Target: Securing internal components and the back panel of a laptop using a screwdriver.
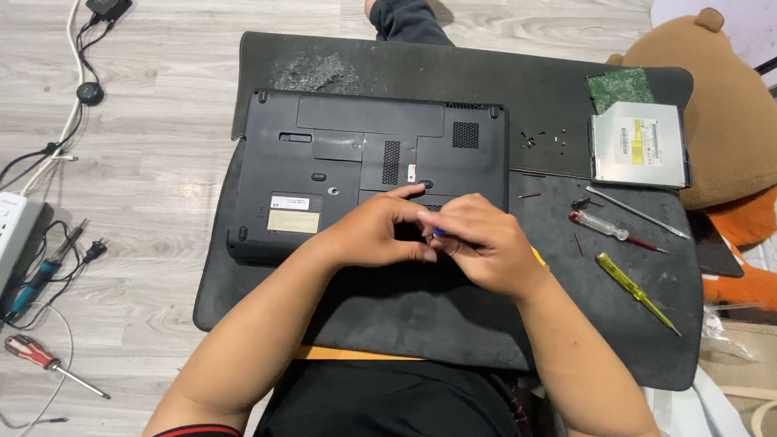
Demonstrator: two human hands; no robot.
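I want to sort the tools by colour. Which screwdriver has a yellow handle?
The yellow-handled screwdriver on the mat's right side, nearest the front; the one above it is clear and red.

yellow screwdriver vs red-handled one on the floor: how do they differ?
The yellow screwdriver lies on the black mat right of the hands; the red screwdriver lies on the wood floor, far left. The yellow one's handle is slim and see-through; the red one's is thicker, opaque, red with black. Both lie flat, untouched, tips pointing lower right.
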